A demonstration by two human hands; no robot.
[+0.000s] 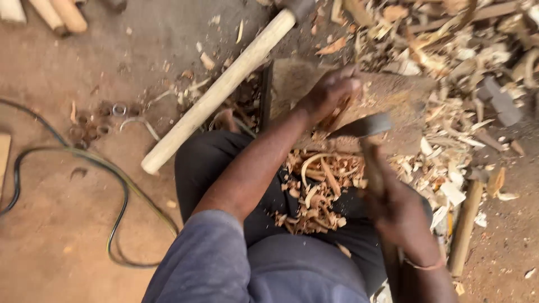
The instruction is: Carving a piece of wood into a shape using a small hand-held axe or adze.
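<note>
My left hand grips a small piece of wood and holds it down on a wooden chopping block in front of me. My right hand is closed around the wooden handle of an adze-like hand tool, blurred by motion. Its dark metal blade is just right of the held piece. Wood shavings lie piled on my lap between my arms.
A long pale wooden handle lies diagonally on the dirt floor at left of the block. A dark cable loops across the floor at left. Heaps of wood chips and offcuts cover the ground at right. Pale round sticks lie at top left.
</note>
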